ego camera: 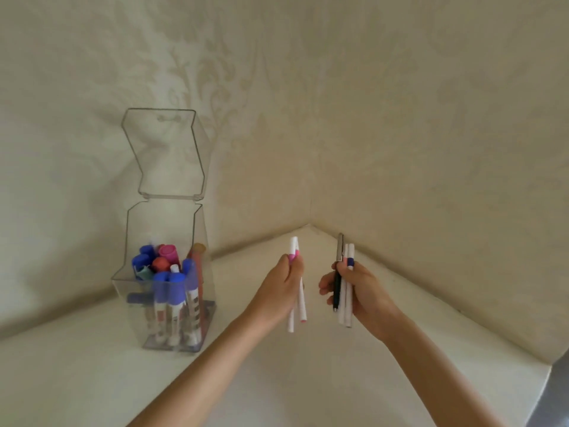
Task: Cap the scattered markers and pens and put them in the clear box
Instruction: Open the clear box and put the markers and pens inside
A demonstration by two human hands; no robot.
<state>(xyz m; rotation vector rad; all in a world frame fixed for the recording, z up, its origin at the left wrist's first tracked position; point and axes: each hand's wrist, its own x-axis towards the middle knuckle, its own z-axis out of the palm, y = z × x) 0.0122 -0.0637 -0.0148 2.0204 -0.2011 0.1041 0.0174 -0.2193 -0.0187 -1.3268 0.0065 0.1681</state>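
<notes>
Left hand (284, 280) fingers pinch two thin white pens (298, 291), right hand (354, 286) fingers clamp three more (345, 285); light, stiff, slippery, best gripped mid-barrel.

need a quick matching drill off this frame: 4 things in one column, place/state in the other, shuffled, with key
Column 1:
1. lid
2. left hand
3. right hand
4. markers

Column 2:
A. holds two white pens, one with a pink band
B. standing upright in the clear box
C. open, tipped back toward the wall
D. holds a dark pen with a metal clip and two white pens

Pairs: 1-C, 2-A, 3-D, 4-B
</notes>
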